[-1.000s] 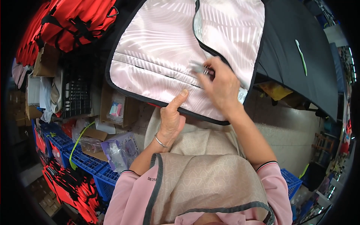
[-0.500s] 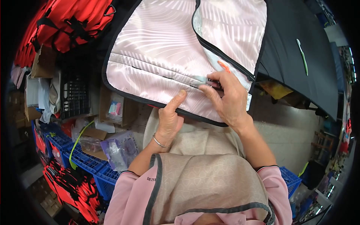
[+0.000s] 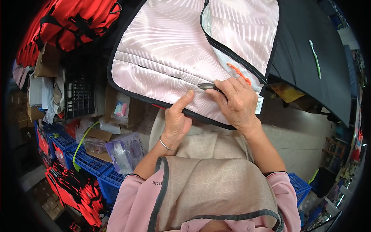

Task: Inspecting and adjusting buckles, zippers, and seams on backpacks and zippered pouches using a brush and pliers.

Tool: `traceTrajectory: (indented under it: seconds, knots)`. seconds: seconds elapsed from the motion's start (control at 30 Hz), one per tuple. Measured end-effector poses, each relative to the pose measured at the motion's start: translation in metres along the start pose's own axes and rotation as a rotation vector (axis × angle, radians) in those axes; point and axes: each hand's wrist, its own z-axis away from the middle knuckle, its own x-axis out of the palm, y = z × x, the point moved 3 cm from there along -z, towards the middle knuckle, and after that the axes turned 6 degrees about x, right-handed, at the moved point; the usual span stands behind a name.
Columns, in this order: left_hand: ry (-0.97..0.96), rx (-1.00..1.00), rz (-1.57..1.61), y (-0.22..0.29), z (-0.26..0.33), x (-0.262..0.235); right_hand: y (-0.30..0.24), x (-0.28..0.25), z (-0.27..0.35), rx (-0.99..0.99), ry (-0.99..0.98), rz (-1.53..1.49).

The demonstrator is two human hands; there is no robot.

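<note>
A pale pink patterned fabric bag (image 3: 162,31) with black-bound edges lies spread before me, its near part reaching over the table's edge. My left hand (image 3: 179,116) grips the near edge, thumb on top and fingers hidden underneath. In my right hand (image 3: 239,102) is a small pair of dark metal thread snips (image 3: 207,86), the tips pointing left at the stitched seam that runs across the bag. Several short dark marks lie along that seam. Right of the snips, a black zipper (image 3: 228,52) gapes over a pale lining, with an orange cord pull (image 3: 239,72) beside it.
A green and white toothbrush (image 3: 315,58) lies on the black-covered table (image 3: 297,42) to the right. Red bags (image 3: 73,23) are piled at the far left. Blue crates (image 3: 91,162), a black crate (image 3: 78,94) and an open cardboard box (image 3: 133,112) stand at my left.
The snips have turned into plain view in my right hand, lying along the seam instead of blurred. The orange pull is more exposed. My left hand keeps its grip.
</note>
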Motion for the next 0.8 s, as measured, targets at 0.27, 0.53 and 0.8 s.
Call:
traceTrajectory:
  seconds: [0.27,0.53,0.8]
  knots:
    - [-0.015,0.004,0.003,0.0,-0.001,0.001,0.002,0.003,0.002,-0.066,0.022,0.074]
    - [-0.06,-0.017,-0.043,-0.003,-0.004,-0.005,0.008,0.002,-0.007,0.127,-0.036,-0.29]
    - [-0.006,0.052,-0.08,-0.003,-0.009,-0.012,0.023,0.035,-0.015,0.384,-0.265,-0.342]
